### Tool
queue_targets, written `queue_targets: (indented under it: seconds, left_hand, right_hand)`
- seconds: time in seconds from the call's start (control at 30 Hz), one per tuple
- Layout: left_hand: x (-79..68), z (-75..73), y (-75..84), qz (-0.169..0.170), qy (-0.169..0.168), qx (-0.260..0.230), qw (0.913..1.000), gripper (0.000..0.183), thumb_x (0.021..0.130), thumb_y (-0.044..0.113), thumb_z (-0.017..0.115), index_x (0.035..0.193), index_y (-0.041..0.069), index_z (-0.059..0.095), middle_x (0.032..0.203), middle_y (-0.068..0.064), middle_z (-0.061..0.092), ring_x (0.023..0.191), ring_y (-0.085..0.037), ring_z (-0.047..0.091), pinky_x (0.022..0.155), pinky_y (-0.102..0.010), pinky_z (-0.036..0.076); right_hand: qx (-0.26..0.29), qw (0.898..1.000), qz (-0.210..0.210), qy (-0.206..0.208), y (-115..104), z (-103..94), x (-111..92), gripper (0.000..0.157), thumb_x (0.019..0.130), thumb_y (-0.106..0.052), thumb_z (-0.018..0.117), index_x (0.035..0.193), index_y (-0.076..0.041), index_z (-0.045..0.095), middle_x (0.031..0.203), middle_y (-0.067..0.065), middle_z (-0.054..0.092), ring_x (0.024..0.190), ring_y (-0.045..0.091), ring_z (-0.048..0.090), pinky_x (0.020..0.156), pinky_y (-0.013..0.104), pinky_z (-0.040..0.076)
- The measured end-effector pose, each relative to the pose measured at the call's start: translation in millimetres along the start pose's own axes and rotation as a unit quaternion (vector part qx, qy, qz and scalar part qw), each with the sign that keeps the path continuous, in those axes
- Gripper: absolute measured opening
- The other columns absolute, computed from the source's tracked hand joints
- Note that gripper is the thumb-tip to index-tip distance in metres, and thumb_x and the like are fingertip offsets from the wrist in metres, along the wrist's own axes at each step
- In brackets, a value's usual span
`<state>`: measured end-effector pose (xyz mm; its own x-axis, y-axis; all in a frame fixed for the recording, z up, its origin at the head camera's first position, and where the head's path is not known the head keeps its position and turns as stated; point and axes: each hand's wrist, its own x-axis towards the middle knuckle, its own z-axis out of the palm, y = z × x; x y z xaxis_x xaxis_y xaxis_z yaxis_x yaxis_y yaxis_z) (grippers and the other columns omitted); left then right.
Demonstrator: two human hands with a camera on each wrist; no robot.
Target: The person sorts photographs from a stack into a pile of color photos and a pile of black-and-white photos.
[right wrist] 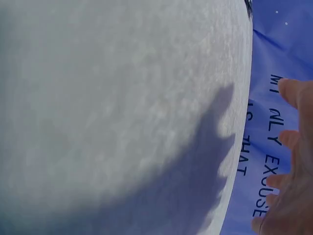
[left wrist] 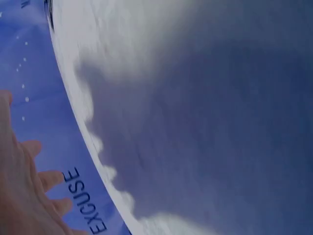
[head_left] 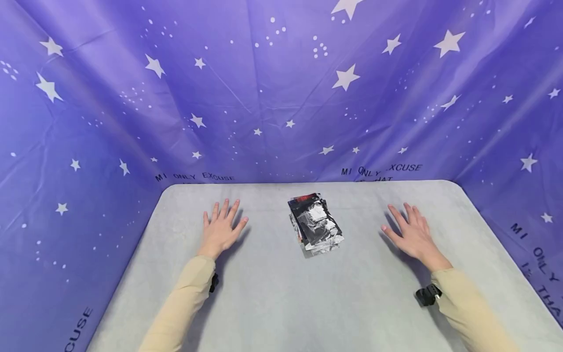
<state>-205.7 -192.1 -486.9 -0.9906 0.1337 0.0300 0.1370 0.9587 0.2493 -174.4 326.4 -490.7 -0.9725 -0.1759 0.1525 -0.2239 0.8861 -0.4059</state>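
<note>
Shiny stack (head_left: 315,224), lower centre of frame: likely light, slippery; pinch long edges. Left hand (head_left: 221,232), right hand (head_left: 413,237): spread, empty.

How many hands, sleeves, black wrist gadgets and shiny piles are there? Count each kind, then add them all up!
Left hand, right hand: 2
Left sleeve, right sleeve: 2
Left wrist gadget, right wrist gadget: 2
Shiny pile: 1 (I can't tell how many pieces)
Total: 7
</note>
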Motion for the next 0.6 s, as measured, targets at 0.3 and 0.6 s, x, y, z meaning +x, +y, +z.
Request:
queue_targets:
  seconds: [0.3, 0.6]
  left_hand:
    - [8.4, 10.9, 29.6, 0.024, -0.007, -0.017, 0.9996, 0.073, 0.096, 0.065, 0.026, 0.155, 0.023, 0.022, 0.158, -0.011, 0.020, 0.143, -0.038, 0.012, 0.109, -0.064, 0.006]
    - [11.5, 21.8, 62.4, 0.048, -0.010, -0.013, 0.9987, 0.073, 0.095, 0.064, 0.030, 0.152, 0.018, 0.031, 0.155, -0.009, 0.029, 0.141, -0.036, 0.021, 0.109, -0.064, 0.008]
  right_hand:
    - [0.054, 0.997, -0.046, 0.036, -11.0, 20.0, 16.6, 0.063, 0.093, -0.028, 0.060, 0.144, 0.001, 0.036, 0.136, 0.038, 0.032, 0.123, 0.057, 0.030, 0.094, 0.069, 0.027]
    - [0.122, 0.991, -0.053, 0.029, -39.1, 39.0, 34.4, 0.057, 0.095, -0.023, 0.059, 0.141, 0.005, 0.039, 0.133, 0.031, 0.043, 0.123, 0.049, 0.039, 0.101, 0.062, 0.028]
